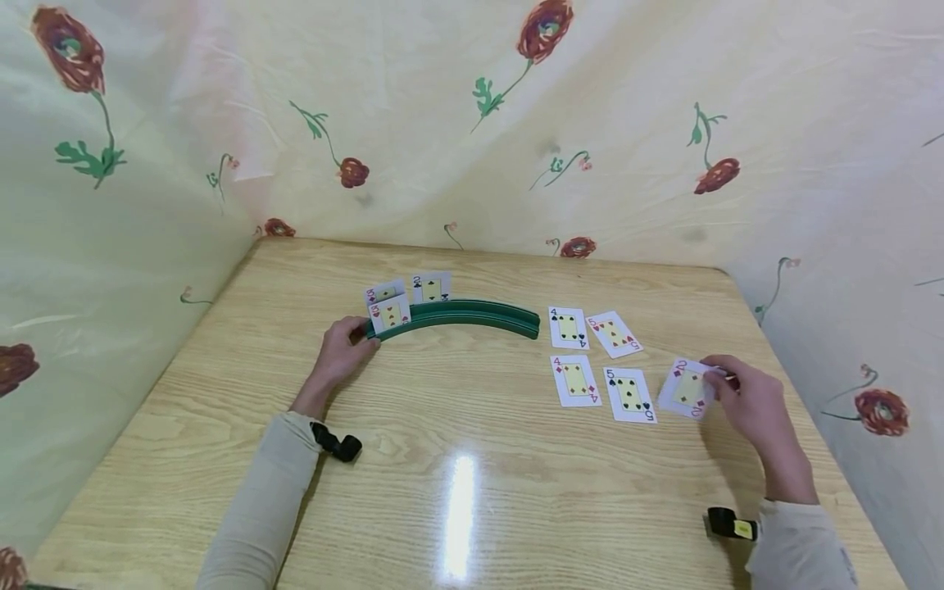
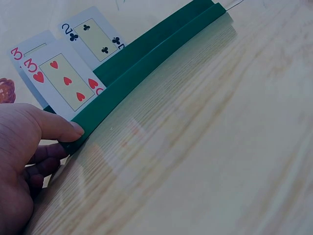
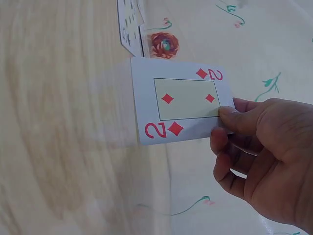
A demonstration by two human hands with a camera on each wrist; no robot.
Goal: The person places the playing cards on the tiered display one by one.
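Observation:
My left hand (image 1: 345, 351) grips the left end of a curved green card holder (image 1: 479, 315), thumb on its front edge. Three playing cards stand in the holder: a three of hearts (image 2: 66, 81) in front, another red three (image 1: 385, 292) partly hidden behind it, and a two of clubs (image 2: 93, 39) to the right. At the far right, my right hand (image 1: 752, 397) pinches a two of diamonds (image 3: 181, 100) by one end between thumb and fingers, its face showing.
Between the holder and my right hand lie a four of spades (image 1: 568, 328), a five of hearts (image 1: 615, 334), a four of diamonds (image 1: 575, 381) and a five of spades (image 1: 630, 395), all face up on the wooden table (image 1: 398, 516). Flowered cloth (image 1: 442, 123) hangs behind.

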